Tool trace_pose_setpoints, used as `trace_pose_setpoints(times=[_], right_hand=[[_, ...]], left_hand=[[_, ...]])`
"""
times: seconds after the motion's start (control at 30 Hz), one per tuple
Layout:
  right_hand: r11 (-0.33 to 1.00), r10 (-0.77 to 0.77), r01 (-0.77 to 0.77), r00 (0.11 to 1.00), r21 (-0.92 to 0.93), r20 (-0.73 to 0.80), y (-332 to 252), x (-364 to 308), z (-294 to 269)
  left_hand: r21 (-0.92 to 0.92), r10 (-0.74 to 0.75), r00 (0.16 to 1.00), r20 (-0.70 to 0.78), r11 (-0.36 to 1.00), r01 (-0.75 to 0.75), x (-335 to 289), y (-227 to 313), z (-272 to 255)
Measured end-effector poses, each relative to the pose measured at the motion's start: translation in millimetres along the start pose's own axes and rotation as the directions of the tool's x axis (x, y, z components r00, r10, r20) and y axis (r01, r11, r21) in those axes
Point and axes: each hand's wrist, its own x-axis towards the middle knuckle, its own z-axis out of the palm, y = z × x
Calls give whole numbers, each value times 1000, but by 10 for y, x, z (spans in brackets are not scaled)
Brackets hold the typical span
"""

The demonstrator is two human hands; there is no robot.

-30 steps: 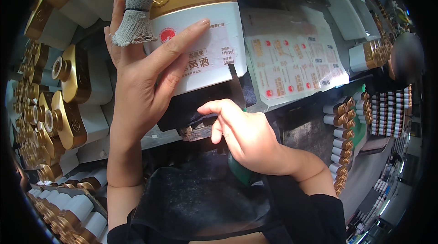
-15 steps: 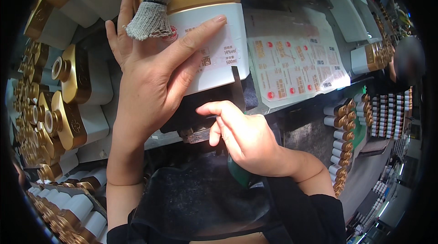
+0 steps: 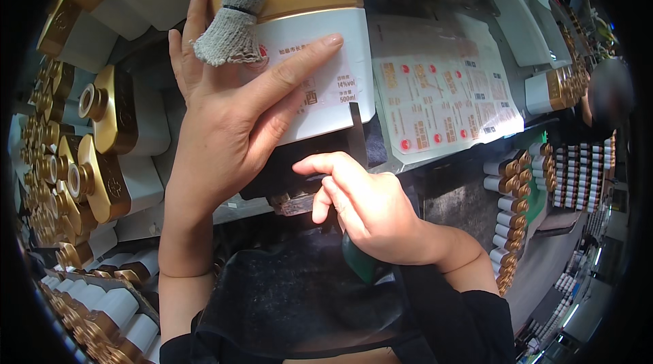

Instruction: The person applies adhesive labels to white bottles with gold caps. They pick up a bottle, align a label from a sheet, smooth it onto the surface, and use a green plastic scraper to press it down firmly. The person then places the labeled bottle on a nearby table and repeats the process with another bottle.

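Observation:
A white bottle [image 3: 325, 119] with an embossed gold shoulder lies at the top centre, a transparent printed label on its face. My left hand [image 3: 228, 119] rests on it, fingers spread, index finger stretched across the label. A grey knitted finger cover [image 3: 246, 3], tied with a dark band, sits over its middle finger. Below the bottle, my right hand [image 3: 367, 207] is curled, its index finger bent towards the left. A smooth green object [image 3: 358, 262] shows under its palm, seemingly gripped; most of it is hidden. A dark upright strip [image 3: 357, 134] stands at the bottle's lower edge.
A sheet of printed labels [image 3: 445, 85] lies right of the bottle. Several gold-topped white bottles [image 3: 109, 112] crowd the left side; more stand in rows [image 3: 507, 211] at the right. Another person [image 3: 607, 92] is at the far right. A black apron [image 3: 306, 296] covers my lap.
My left hand and the bottle have shifted slightly right and down in the picture. The covered middle finger leans more to the right. My right hand is nearly unchanged.

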Motion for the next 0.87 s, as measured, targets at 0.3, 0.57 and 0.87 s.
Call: trace_pose_setpoints(times=[0.3,0.57,0.87], right_hand=[[998,38,-40,998,48,49,-76,-7,-55],[996,40,-45,997,73,61,-87,3,-73],[994,63,-69,995,79,76,-100,8,-92]], left_hand=[[6,-12,1000,8,1000,12,21,34,-26],[6,-16,1000,-6,1000,16,20,33,-12],[46,-14,1000,22,999,13,27,22,-16]])
